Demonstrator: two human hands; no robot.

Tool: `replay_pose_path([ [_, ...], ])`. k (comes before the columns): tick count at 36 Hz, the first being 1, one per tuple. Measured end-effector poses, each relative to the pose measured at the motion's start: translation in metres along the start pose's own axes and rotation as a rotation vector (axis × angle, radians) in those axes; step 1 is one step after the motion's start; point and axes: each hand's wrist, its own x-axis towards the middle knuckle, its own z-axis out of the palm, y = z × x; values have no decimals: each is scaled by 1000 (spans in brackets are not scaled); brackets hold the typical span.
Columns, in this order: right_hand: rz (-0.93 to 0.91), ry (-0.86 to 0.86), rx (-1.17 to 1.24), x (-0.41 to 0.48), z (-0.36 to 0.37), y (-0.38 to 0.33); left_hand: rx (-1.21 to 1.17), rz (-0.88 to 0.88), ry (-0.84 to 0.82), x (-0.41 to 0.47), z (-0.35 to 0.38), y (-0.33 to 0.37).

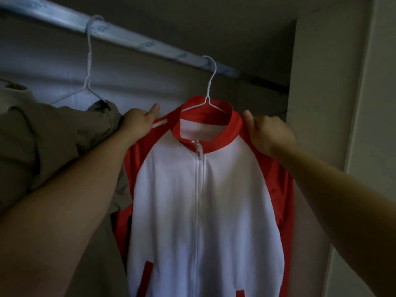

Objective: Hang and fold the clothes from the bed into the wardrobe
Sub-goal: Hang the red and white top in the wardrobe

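A white zip-up jacket (205, 200) with red collar and red sleeves hangs facing me on a white wire hanger (211, 82). The hanger's hook sits over the wardrobe rail (132, 42). My left hand (139, 123) grips the jacket's shoulder on the left side of the collar, thumb up. My right hand (267, 131) grips the shoulder on the right side, thumb up as well. The zip is closed up to the collar.
An olive-brown garment (42, 142) hangs on a second white wire hanger (89, 67) to the left, touching the jacket's sleeve. The wardrobe's side panel (321, 103) stands close on the right, with a wall edge (368, 125) beyond it.
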Motion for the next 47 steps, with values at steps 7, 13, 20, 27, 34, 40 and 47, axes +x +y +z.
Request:
replay_pose_path([
  [7,-41,77,-70,-15,-11,2,-146,-231,131,-5,11,-3],
  [13,-64,105,-213,-28,-19,4,-291,-317,257,-17,24,-32],
  [20,-63,66,-210,-41,-22,14,-374,-434,297,-26,25,-54],
  [27,102,78,-69,-50,-31,15,-337,-516,327,-37,32,-65],
  [34,138,124,-12,-61,-39,24,-278,-542,256,-44,44,-57],
  [40,121,12,-15,-89,-44,43,-235,-520,272,-49,46,-45],
  [47,67,23,-117,-114,-48,30,-246,-387,264,-70,57,11],
])
